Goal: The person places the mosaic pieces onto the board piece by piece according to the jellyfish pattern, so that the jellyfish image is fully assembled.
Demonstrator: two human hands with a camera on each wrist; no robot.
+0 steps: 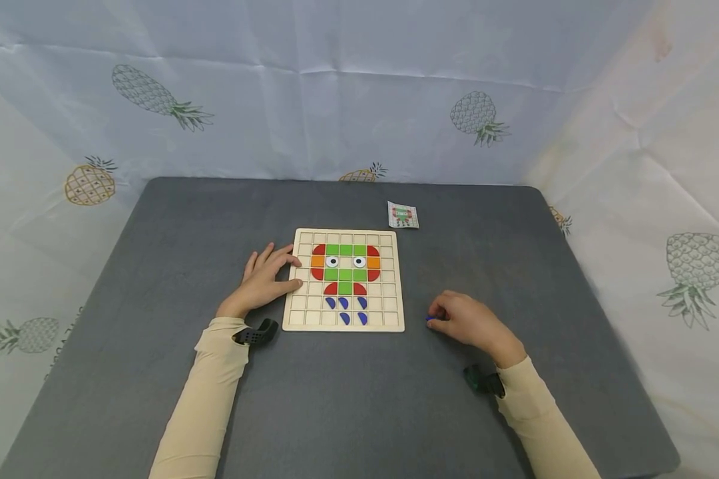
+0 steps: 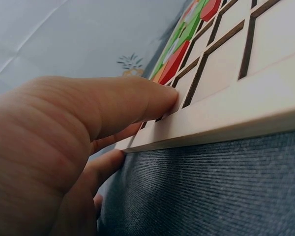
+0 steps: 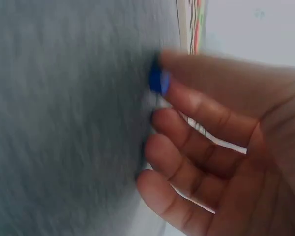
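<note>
A square wooden grid board [image 1: 389, 319] lies on the table, bearing red, green and orange tiles, two eye tiles and several blue pieces [image 1: 343, 303] in its lower rows. My left hand [image 1: 263, 279] rests at the board's left edge. In the left wrist view its thumb [image 2: 157, 101] presses on the rim, while other fingers reach along the side. Right of the board, my right hand [image 1: 470, 322] pinches a small blue piece [image 3: 159, 81] between thumb and index finger, low over the table. The remaining fingers of that hand are curled.
A small pattern card [image 1: 403, 215] showing a similar coloured figure lies behind the board, toward the right. The dark grey table [image 1: 347, 399] reaches to a hanging cloth [image 1: 335, 120] printed with pineapples at its back and sides. Each wrist wears a black band.
</note>
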